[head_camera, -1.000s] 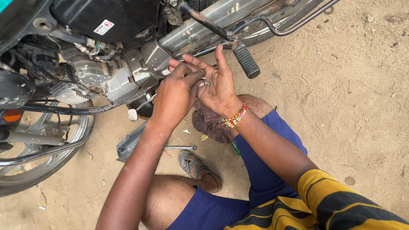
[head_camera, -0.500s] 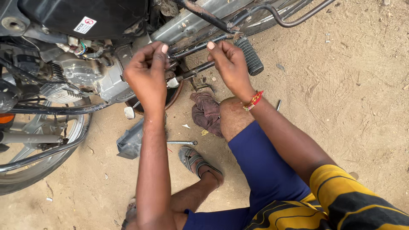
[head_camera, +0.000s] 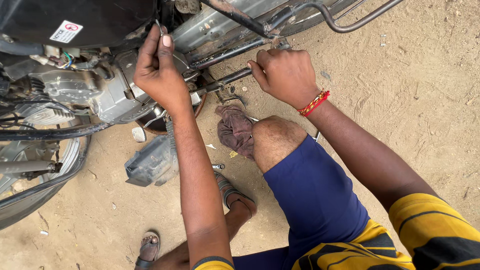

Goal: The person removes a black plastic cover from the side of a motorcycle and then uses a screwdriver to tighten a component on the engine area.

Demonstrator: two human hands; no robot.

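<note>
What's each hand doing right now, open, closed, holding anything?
Left hand: fingers pinched together up against the grey metal motorcycle engine; whatever is pinched is too small to tell.
Right hand: closed in a fist grip around the dark metal rod under the frame.

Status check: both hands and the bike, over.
Left hand pinching a small part up at the engine. Right hand fisted on the dark rod. Rag and loose plastic cover lying below.
</note>
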